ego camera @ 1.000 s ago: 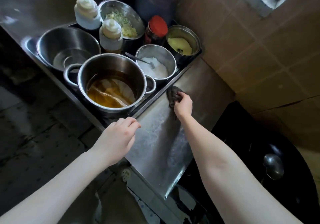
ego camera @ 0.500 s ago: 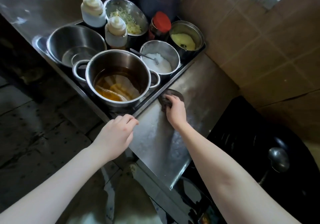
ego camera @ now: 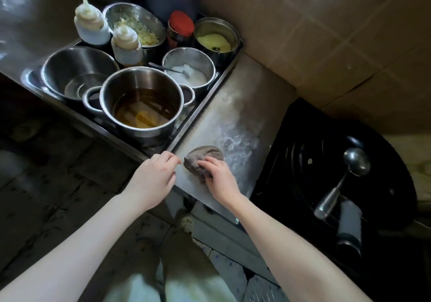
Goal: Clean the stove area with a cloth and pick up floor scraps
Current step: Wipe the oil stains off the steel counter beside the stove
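One counter (ego camera: pixel 233 105) is lying between one wok (ego camera: pixel 303 161) on the right and one tray (ego camera: pixel 206 95) on the left, which is holding one pot (ego camera: pixel 149 133), four bowls (ego camera: pixel 79 73) and two bottles (ego camera: pixel 127 47). At the counter's near end, the right hand (ego camera: pixel 220 180) is gripping the one cloth (ego camera: pixel 203 155) with curled fingers. The left hand (ego camera: pixel 154 178), loosely curled, is holding nothing just beside it.

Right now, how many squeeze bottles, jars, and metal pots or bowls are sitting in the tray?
Squeeze bottles: 2
Jar with a red lid: 1
Metal pots and bowls: 5
Total: 8
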Demonstrator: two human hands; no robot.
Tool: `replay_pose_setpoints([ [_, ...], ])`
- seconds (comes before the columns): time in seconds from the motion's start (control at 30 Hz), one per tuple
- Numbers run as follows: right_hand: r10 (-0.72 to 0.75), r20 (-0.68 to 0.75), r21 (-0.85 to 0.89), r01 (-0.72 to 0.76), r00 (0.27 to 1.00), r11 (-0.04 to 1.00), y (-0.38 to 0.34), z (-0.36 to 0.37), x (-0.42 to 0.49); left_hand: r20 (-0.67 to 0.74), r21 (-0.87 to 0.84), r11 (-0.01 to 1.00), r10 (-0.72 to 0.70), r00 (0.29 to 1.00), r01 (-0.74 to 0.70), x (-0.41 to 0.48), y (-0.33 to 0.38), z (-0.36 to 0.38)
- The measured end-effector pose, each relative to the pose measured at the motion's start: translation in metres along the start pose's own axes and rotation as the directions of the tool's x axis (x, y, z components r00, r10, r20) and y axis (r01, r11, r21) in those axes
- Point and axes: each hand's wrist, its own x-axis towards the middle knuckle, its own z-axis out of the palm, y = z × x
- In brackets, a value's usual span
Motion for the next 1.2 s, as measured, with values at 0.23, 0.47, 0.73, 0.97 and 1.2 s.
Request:
replay_pose_setpoints([
  [0.23,0.152,-0.059,0.012,-0.152,0.987,0.988,0.029,-0.014,-0.035,0.02,0.008,0.997,0.079,0.997,-0.079,-0.008,-0.004,0.0],
  [0.47,0.51,-0.239,0.213,-0.468,0.826,0.858,0.028,-0.01,-0.041,0.029,0.024,0.991,0.134,0.991,-0.135,-0.016,-0.012,-0.01],
  [0.73,0.516,-0.222,0.245,-0.465,0.828,0.851,-0.038,0.015,0.0,-0.006,0.028,0.989,0.142,0.99,-0.142,-0.021,-0.026,-0.018],
  [0.97,0.27,-0.07,0.093,-0.263,0.96,0.96,-0.075,0.028,0.023,-0.041,0.031,0.991,0.132,0.99,-0.131,-0.021,-0.032,-0.021],
  [1.2,0.306,-0.115,0.061,-0.301,0.945,0.952,-0.04,0.022,-0.013,-0.005,-0.009,0.982,0.187,0.982,-0.187,-0.008,-0.019,-0.018],
])
